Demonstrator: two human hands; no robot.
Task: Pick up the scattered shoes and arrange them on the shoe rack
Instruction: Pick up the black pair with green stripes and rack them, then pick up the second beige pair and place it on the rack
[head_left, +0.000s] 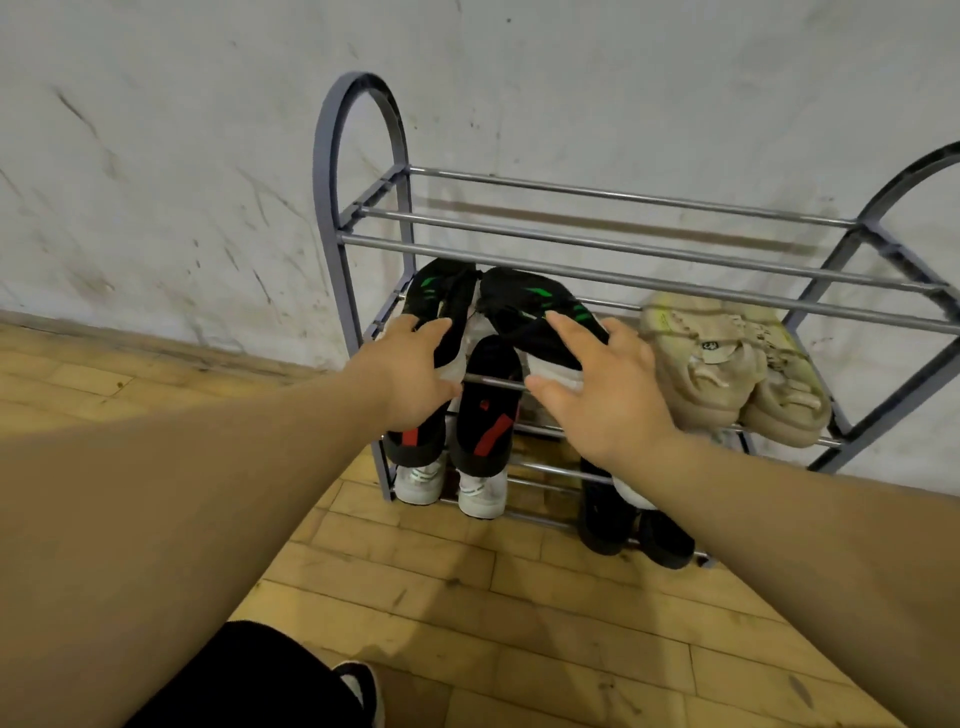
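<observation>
A grey metal shoe rack (623, 249) stands against the wall, its top shelf bare. On the second shelf, at the left, lie two black shoes with green marks and white soles, toes toward the wall. My left hand (405, 374) grips the heel of the left black-and-green shoe (436, 291), fingers on top and thumb under the sole. My right hand (608, 395) holds the heel of the right black-and-green shoe (530, 306) the same way. Both shoes rest on the shelf bars.
A beige pair (727, 374) sits at the right of the same shelf. Below are a black-and-red pair (491, 410), a white pair (480, 493) and dark shoes (665, 540) at lower right. Wooden floor lies in front, with my own foot (358, 686) at the bottom.
</observation>
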